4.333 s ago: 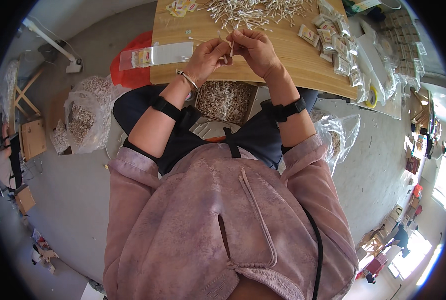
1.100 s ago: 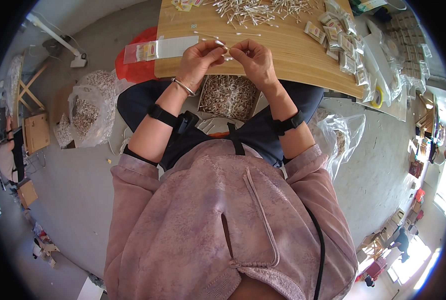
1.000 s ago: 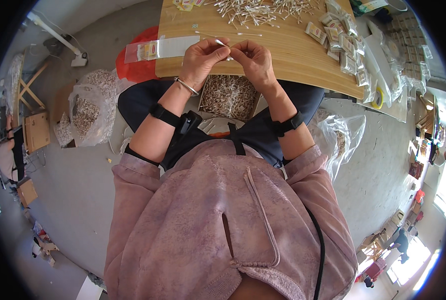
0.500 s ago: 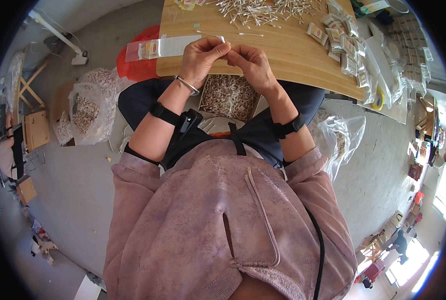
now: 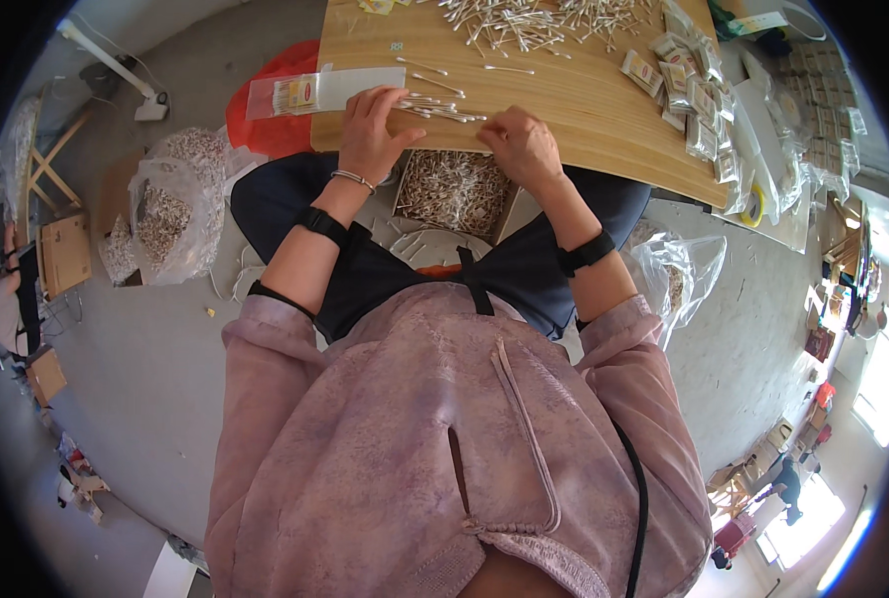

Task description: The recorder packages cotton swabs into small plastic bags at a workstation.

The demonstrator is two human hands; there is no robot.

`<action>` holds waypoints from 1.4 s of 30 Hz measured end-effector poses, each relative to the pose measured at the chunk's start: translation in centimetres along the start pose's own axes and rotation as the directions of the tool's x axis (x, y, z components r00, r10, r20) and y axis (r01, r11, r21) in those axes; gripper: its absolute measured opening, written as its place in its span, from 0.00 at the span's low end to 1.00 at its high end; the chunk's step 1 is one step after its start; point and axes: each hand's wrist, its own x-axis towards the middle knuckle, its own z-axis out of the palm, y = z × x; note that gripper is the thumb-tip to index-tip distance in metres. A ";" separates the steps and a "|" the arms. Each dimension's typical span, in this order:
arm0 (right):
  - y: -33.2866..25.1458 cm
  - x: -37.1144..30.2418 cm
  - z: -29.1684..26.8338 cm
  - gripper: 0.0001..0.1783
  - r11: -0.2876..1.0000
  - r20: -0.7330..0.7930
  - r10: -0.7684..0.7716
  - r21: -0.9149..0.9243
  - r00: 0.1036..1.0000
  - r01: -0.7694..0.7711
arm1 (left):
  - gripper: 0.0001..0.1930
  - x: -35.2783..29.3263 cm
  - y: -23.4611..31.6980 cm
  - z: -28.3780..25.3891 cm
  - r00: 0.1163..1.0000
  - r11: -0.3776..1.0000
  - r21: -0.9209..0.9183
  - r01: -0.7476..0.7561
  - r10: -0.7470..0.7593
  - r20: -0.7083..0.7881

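A small bundle of cotton swabs (image 5: 444,108) lies on the wooden table (image 5: 574,110) between my hands. My left hand (image 5: 370,132) is open at the left end of the bundle, thumb apart and fingertips by the swabs. At the right end, the fingers of my right hand (image 5: 521,148) are curled together near the swab tips; whether anything is pinched in them is hidden. Beyond my left hand is a clear plastic bag (image 5: 263,98) with swabs and a yellow-and-white card (image 5: 303,93) inside. A few single swabs (image 5: 509,70) are scattered behind the bundle.
A large heap of swabs (image 5: 509,22) covers the table's far side. Filled packets (image 5: 676,85) are piled at the right. Below the table edge sits a box full of swabs (image 5: 449,189). A stuffed plastic bag (image 5: 170,214) stands on the floor at left.
Both hands were together over the table edge, fingers pinched around a swab. They have moved apart, my left hand has opened, and the swab bundle now shows on the table between them.
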 end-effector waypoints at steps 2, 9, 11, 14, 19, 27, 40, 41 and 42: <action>0.0 1.5 0.6 0.08 1.000 -0.039 0.009 0.018 0.999 -0.008 | 0.31 0.4 -0.3 0.7 0.999 1.000 0.003 0.031 -0.031 -0.021; -1.0 5.4 4.1 0.08 1.000 -0.094 0.012 -0.014 0.996 -0.013 | 0.33 0.7 -0.3 1.8 0.991 0.991 -0.018 0.135 -0.134 0.029; -1.3 5.9 4.8 0.08 0.999 -0.082 -0.015 -0.033 0.996 0.013 | 0.33 0.5 -0.6 1.9 0.992 0.993 -0.007 0.117 -0.116 0.046; -1.8 6.3 5.5 0.08 0.996 -0.059 -0.078 -0.047 0.995 0.075 | 0.35 0.4 -0.3 1.9 0.993 0.994 0.011 0.107 -0.108 0.044; -2.5 7.1 6.3 0.09 0.994 -0.189 -0.113 -0.023 0.976 0.111 | 0.45 1.3 0.1 1.9 0.992 0.992 0.064 0.113 -0.108 -0.069; -2.1 6.8 5.9 0.15 0.980 -0.155 -0.192 -0.080 0.969 0.181 | 0.50 1.2 -0.7 2.1 0.992 0.994 -0.035 0.102 -0.099 0.078; -3.6 4.3 6.8 0.23 0.673 -0.398 0.201 0.720 0.895 0.169 | 0.38 1.2 0.7 2.3 0.994 0.967 -0.238 0.094 -0.079 0.072; -3.8 4.4 6.9 0.24 0.673 -0.418 0.185 0.714 0.889 0.196 | 0.36 1.2 0.9 2.4 0.994 0.961 -0.259 0.095 -0.076 0.081; -3.6 4.6 7.0 0.25 0.671 -0.404 0.179 0.717 0.897 0.189 | 0.35 1.2 1.0 2.5 0.993 0.955 -0.282 0.096 -0.073 0.090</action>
